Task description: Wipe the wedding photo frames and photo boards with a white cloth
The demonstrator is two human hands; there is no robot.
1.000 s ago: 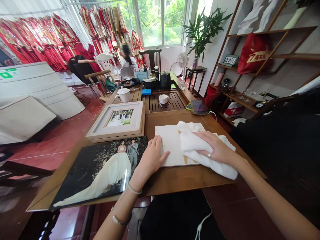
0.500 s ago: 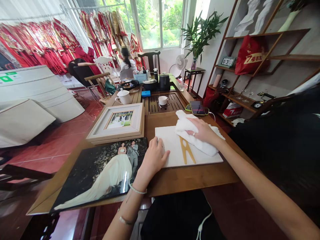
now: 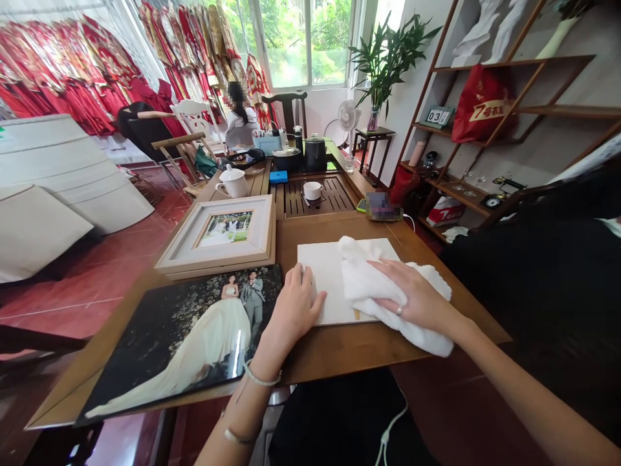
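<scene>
Head view: a long brown wooden table (image 3: pixel 339 353) with a smooth, faintly shiny top is seen to fill the middle ground. At its near left corner a large rectangular glossy print (image 3: pixel 184 336), dark with a white gown across it, is laid flat. Just behind the print a square picture frame (image 3: pixel 220 232) with a wide, stepped, pale moulding is set on the table. To the right of the print a flat white rectangular panel (image 3: pixel 323 275), matte and thin, is laid near the table's front edge. A soft, rumpled white cloth (image 3: pixel 361 285) is spread over the panel's right half and trails past its right edge. The left hand (image 3: pixel 291 314) is rested on the panel's left edge, fingers loosely extended, nothing gripped. The right hand (image 3: pixel 420 301) is pressed flat on the cloth, fingers stretched out over its folds. A thin ring (image 3: pixel 398 310) is noted on that hand, a slim bracelet (image 3: pixel 262 378) at the left wrist.
</scene>
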